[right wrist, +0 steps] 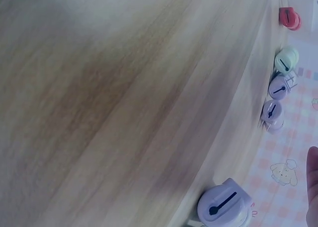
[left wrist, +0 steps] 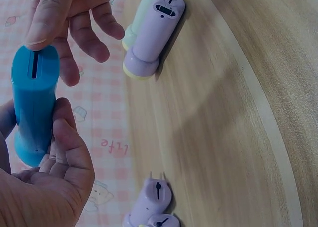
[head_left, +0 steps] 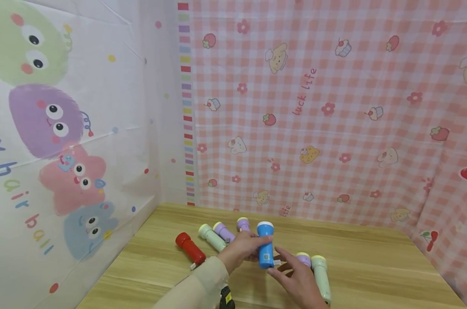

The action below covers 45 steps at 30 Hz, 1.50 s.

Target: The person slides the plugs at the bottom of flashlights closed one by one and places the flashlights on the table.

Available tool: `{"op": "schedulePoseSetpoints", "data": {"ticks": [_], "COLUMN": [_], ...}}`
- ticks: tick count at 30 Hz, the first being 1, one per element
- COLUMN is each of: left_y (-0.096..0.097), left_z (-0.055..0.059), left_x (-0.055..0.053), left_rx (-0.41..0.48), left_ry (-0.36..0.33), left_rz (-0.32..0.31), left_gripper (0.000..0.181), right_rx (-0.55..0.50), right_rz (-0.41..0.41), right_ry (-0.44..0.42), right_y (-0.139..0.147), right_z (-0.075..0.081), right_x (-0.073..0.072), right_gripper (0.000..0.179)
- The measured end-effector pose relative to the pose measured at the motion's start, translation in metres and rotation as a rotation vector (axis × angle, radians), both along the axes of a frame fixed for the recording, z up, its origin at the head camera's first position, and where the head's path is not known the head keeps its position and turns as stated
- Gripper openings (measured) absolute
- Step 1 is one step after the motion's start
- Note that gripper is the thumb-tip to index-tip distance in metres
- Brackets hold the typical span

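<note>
A person's left hand (head_left: 241, 249) grips a glossy blue, cylindrical flashlight with a white-rimmed head (head_left: 265, 249), thumb and fingers closed around its barrel above a wood-grain tabletop (head_left: 368, 262), as the right hand (head_left: 298, 279), fingers spread apart, sets its thumb against the slotted base. A red flashlight (head_left: 191, 249), a pale green flashlight with a yellow rim (head_left: 213, 238) and two purple flashlights (head_left: 224, 232) lie to the left, with a purple-and-green pair (head_left: 321, 274) beside the right hand.
</note>
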State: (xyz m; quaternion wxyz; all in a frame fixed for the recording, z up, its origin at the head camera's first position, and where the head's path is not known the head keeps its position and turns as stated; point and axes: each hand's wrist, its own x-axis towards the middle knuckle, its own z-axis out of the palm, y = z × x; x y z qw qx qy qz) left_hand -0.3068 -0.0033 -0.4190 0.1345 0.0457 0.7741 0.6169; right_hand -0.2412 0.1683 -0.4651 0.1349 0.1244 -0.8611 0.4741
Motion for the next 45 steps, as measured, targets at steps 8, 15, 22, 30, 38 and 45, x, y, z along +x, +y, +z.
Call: {"op": "schedulePoseSetpoints", "data": {"ticks": [8, 15, 22, 30, 38, 45], "left_y": [0.0014, 0.0019, 0.0021, 0.0032, 0.0040, 0.0034], "left_z": [0.0014, 0.0003, -0.0006, 0.0021, 0.0019, 0.0052], "left_x": [0.0014, 0.0012, 0.0013, 0.0030, 0.0022, 0.0044], "left_rx": [0.007, 0.005, 0.011, -0.011, -0.006, -0.018], "left_ry": [-0.001, 0.006, 0.007, -0.001, -0.008, 0.011], "left_rz": [-0.006, -0.002, -0.003, -0.009, -0.032, -0.040], "left_gripper": [0.049, 0.046, 0.045, 0.044, 0.039, 0.037], "right_rx": [-0.008, -0.008, -0.009, -0.020, -0.036, -0.012], "right_rz": [0.008, 0.050, 0.073, 0.070, 0.048, 0.024], "right_ry": [0.051, 0.098, 0.177, 0.143, 0.139, 0.164], "right_y": [-0.0011, 0.0000, 0.0008, -0.0007, -0.0019, -0.0036], "right_z": [-0.0008, -0.0013, -0.0054, -0.0013, 0.0006, 0.0011], "right_x": [0.0016, 0.0033, 0.0037, 0.0052, 0.0051, 0.0038], "right_gripper": [0.051, 0.045, 0.043, 0.045, 0.044, 0.044]}}
